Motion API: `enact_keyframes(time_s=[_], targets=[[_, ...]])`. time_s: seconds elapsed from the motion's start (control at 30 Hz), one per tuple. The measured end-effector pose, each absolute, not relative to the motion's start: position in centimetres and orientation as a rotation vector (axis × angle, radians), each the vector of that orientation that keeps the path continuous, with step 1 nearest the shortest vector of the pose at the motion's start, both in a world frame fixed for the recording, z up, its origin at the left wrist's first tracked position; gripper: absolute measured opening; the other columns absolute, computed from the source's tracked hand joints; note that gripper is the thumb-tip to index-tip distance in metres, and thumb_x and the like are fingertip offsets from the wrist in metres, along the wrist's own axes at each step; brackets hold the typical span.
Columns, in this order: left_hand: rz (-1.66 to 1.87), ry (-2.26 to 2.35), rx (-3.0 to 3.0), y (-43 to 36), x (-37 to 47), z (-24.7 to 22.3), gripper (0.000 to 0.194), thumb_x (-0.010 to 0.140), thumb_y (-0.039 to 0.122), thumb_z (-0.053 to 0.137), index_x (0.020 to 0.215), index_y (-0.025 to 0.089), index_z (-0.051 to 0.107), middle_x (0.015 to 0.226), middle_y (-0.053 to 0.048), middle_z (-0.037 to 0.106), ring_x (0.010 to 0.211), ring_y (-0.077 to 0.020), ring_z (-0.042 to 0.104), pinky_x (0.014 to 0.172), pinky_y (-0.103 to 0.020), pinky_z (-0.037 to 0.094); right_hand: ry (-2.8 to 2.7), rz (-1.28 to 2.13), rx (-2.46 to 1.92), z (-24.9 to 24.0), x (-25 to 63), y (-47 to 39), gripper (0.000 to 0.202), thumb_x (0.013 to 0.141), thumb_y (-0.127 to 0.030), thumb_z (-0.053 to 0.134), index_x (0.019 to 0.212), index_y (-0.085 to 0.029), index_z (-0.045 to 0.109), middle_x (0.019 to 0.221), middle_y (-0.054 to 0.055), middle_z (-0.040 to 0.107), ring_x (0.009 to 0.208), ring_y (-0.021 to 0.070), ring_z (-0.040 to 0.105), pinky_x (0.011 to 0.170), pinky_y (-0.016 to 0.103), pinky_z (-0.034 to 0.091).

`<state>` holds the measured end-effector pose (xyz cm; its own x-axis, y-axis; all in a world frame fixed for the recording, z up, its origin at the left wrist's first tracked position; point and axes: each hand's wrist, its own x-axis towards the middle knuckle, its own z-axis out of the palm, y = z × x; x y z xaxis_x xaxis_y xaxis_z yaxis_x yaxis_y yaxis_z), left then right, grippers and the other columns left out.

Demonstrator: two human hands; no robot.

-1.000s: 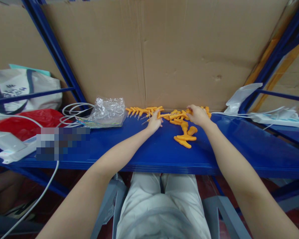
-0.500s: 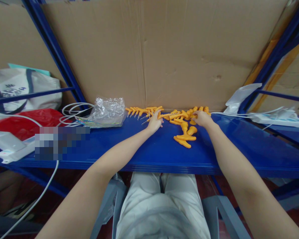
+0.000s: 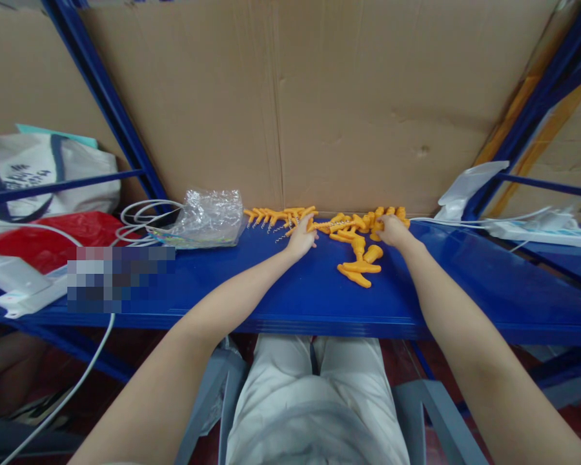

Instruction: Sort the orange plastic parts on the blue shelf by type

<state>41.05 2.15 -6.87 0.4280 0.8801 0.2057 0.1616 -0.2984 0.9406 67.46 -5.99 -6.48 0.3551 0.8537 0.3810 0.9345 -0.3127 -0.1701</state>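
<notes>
My left hand (image 3: 302, 239) is closed on a yellow T-handled corkscrew (image 3: 310, 223) near the back of the blue table. To its left lies a row of yellow corkscrews (image 3: 261, 214), their metal spirals pointing toward me. My right hand (image 3: 391, 230) is closed on a yellow plastic sleeve (image 3: 376, 235) beside a cluster of standing yellow sleeves (image 3: 399, 213); its fingertips are partly hidden. Between my hands lie more yellow handles and spirals in a jumble. Closer to me are a loose sleeve (image 3: 372, 254) and a yellow T-handle (image 3: 361, 267).
A clear plastic bag (image 3: 208, 219) and white cables (image 3: 140, 216) lie on the left of the blue table (image 3: 290, 300). White power strips (image 3: 31, 294) sit at the left, with another (image 3: 547, 234) at the right. A cardboard sheet (image 3: 339, 110) stands along the back.
</notes>
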Motion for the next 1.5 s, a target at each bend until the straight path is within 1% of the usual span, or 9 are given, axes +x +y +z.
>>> enact_keyframes(time_s=[0.27, 0.43, 0.6, 0.77, 1.03, 1.13, 1.23, 1.4, 1.5], targets=[[0.932, 0.884, 1.755, 3.1, 41.1, -7.5, 0.071, 0.085, 0.002, 0.049, 0.153, 0.02, 0.043, 0.098, -0.007, 0.069, 0.063, -0.0109, 0.062, 0.057, -0.02, 0.055, -1.606, -0.261, -2.243, -6.6, 67.0, -5.9, 0.062, 0.075, -0.011, 0.055, 0.136, -0.002, 0.059, 0.13, 0.027, 0.062, 0.118, 0.0379, 0.062, 0.102, 0.049, 0.047], [0.915, 0.892, 1.768, 3.1, 41.1, -7.4, 0.072, 0.082, 0.002, 0.051, 0.151, 0.021, 0.046, 0.099, -0.007, 0.07, 0.062, -0.0112, 0.062, 0.06, -0.022, 0.057, -1.586, -0.304, -2.205, -6.7, 67.5, -5.8, 0.059, 0.075, -0.01, 0.051, 0.133, -0.006, 0.061, 0.131, 0.024, 0.062, 0.12, 0.0358, 0.061, 0.102, 0.05, 0.046], [0.909, 0.919, 1.78, 2.8, 41.0, -7.2, 0.07, 0.083, 0.002, 0.05, 0.15, 0.019, 0.046, 0.091, -0.006, 0.069, 0.059, -0.0109, 0.06, 0.059, -0.022, 0.056, -1.552, -0.323, -2.232, -6.8, 67.6, -5.6, 0.058, 0.075, -0.01, 0.049, 0.131, -0.003, 0.063, 0.131, 0.026, 0.062, 0.12, 0.0355, 0.061, 0.104, 0.05, 0.046], [0.901, 0.923, 1.775, 3.0, 41.0, -7.3, 0.071, 0.082, 0.002, 0.051, 0.149, 0.023, 0.047, 0.088, -0.004, 0.069, 0.06, -0.0122, 0.063, 0.059, -0.022, 0.056, -1.556, -0.332, -2.195, -6.9, 67.4, -5.3, 0.06, 0.074, -0.009, 0.049, 0.132, -0.004, 0.062, 0.13, 0.024, 0.064, 0.122, 0.035, 0.06, 0.104, 0.051, 0.046], [0.912, 0.926, 1.779, 3.2, 41.0, -7.4, 0.072, 0.08, 0.002, 0.052, 0.148, 0.024, 0.049, 0.089, -0.004, 0.069, 0.062, -0.0134, 0.066, 0.06, -0.023, 0.056, -1.541, -0.326, -2.151, -7.1, 67.3, -5.0, 0.059, 0.077, -0.016, 0.051, 0.134, -0.008, 0.062, 0.122, 0.022, 0.068, 0.12, 0.0387, 0.06, 0.103, 0.056, 0.046], [0.918, 0.932, 1.776, 3.2, 40.9, -7.3, 0.072, 0.081, 0.002, 0.052, 0.149, 0.023, 0.048, 0.088, -0.004, 0.069, 0.056, -0.011, 0.062, 0.059, -0.022, 0.056, -1.533, -0.354, -2.153, -6.9, 66.9, -5.2, 0.058, 0.078, -0.015, 0.052, 0.134, -0.008, 0.062, 0.127, 0.023, 0.066, 0.12, 0.0392, 0.06, 0.103, 0.056, 0.045], [0.922, 0.933, 1.773, 3.2, 40.9, -7.3, 0.071, 0.081, 0.002, 0.051, 0.15, 0.021, 0.047, 0.089, -0.004, 0.069, 0.054, -0.0096, 0.059, 0.058, -0.022, 0.056, -1.515, -0.38, -2.163, -6.4, 66.1, -5.6, 0.053, 0.083, -0.015, 0.052, 0.134, -0.009, 0.061, 0.135, 0.023, 0.061, 0.123, 0.0368, 0.059, 0.105, 0.052, 0.046], [0.933, 0.914, 1.763, 3.4, 41.1, -7.5, 0.067, 0.085, 0.004, 0.052, 0.15, 0.022, 0.046, 0.092, -0.005, 0.068, 0.063, -0.0121, 0.064, 0.061, -0.023, 0.057, -1.559, -0.418, -2.081, -5.6, 64.2, -6.1, 0.045, 0.089, -0.019, 0.049, 0.132, -0.014, 0.064, 0.134, 0.018, 0.062, 0.124, 0.0332, 0.059, 0.105, 0.049, 0.047], [0.947, 0.915, 1.83, 3.4, 41.1, -7.7, 0.064, 0.089, 0.007, 0.051, 0.151, 0.021, 0.045, 0.101, -0.008, 0.07, 0.077, -0.0162, 0.069, 0.072, -0.029, 0.06, -1.661, -0.427, -1.992, -5.3, 62.9, -6.1, 0.042, 0.09, -0.019, 0.05, 0.129, -0.016, 0.066, 0.131, 0.017, 0.063, 0.123, 0.0329, 0.06, 0.105, 0.05, 0.047]])
